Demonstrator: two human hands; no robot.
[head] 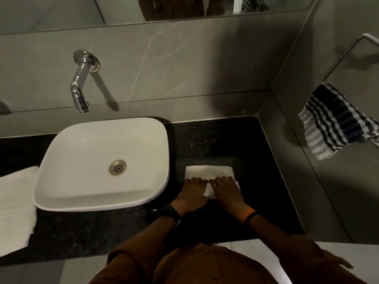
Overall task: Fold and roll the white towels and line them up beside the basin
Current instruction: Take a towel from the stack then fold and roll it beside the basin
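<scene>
Now | left hand, right hand: seemingly flat, pressing | soft white folded cloth | black counter

Brown buttoned shirt, black left-wrist watch, orange-black right-wrist band, 1 ring on right hand

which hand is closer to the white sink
Left. The left hand rests on the left end of the white towel, just beside the right rim of the sink; the right hand rests on the towel's right half, farther away.
</scene>
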